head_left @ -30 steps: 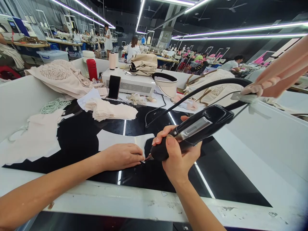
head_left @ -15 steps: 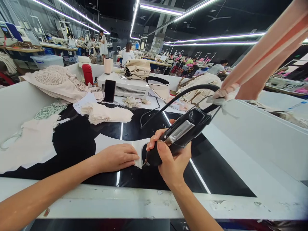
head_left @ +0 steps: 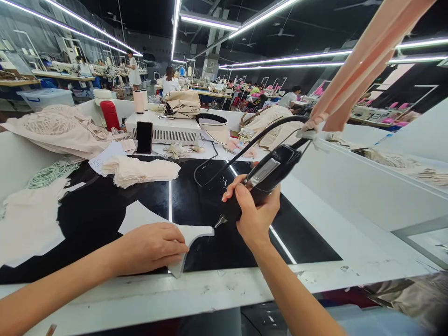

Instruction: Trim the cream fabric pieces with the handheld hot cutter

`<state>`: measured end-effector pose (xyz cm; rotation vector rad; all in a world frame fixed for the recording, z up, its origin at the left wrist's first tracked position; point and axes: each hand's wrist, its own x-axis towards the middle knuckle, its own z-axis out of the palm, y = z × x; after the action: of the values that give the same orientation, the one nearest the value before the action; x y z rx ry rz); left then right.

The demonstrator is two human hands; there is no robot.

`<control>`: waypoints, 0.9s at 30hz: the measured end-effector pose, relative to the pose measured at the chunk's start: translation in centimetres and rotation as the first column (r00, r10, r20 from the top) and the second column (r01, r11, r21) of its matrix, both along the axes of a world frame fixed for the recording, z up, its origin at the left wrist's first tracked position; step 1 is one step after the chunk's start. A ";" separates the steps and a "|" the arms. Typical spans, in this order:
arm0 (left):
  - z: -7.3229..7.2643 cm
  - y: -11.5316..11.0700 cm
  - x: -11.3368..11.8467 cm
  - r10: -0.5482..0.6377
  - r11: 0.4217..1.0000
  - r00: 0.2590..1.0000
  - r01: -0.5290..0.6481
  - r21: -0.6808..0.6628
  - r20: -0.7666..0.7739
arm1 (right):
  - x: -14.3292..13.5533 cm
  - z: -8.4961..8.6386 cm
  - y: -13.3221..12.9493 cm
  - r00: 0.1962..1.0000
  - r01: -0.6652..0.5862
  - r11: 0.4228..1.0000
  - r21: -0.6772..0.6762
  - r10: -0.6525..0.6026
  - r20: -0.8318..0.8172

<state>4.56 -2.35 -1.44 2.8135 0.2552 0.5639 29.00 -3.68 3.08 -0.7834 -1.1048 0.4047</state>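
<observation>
Glossy blk worktop [head_left: 210, 200], matt cloth stack [head_left: 143, 171], shiny metal tip [head_left: 220, 221].

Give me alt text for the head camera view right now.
A right hand grips a black handheld tool, its tip near a pale cut piece under the left hand. Behind lie a fabric stack and a phone.

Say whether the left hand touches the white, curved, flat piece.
Touching. The head view shows the left hand with its fingers on the white piece.
</observation>
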 end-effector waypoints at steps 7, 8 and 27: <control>-0.3 1.6 3.9 -0.005 0.976 0.999 -0.004 0.219 0.040 | -0.5 -0.3 0.1 1.000 -0.026 1.000 0.000 0.026 0.014; -0.5 1.8 4.4 -0.010 0.967 0.999 0.001 0.253 0.033 | -0.5 -0.3 0.1 1.000 -0.027 1.000 -0.004 0.027 0.013; -2.1 3.3 6.0 0.032 0.948 0.999 -0.023 0.318 -0.024 | -0.6 -0.8 0.0 0.999 -0.032 0.999 -0.011 0.032 -0.008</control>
<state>10.61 0.99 -3.56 3.1358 0.2268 0.6211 28.40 -3.69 2.27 -0.7742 -1.1094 0.4412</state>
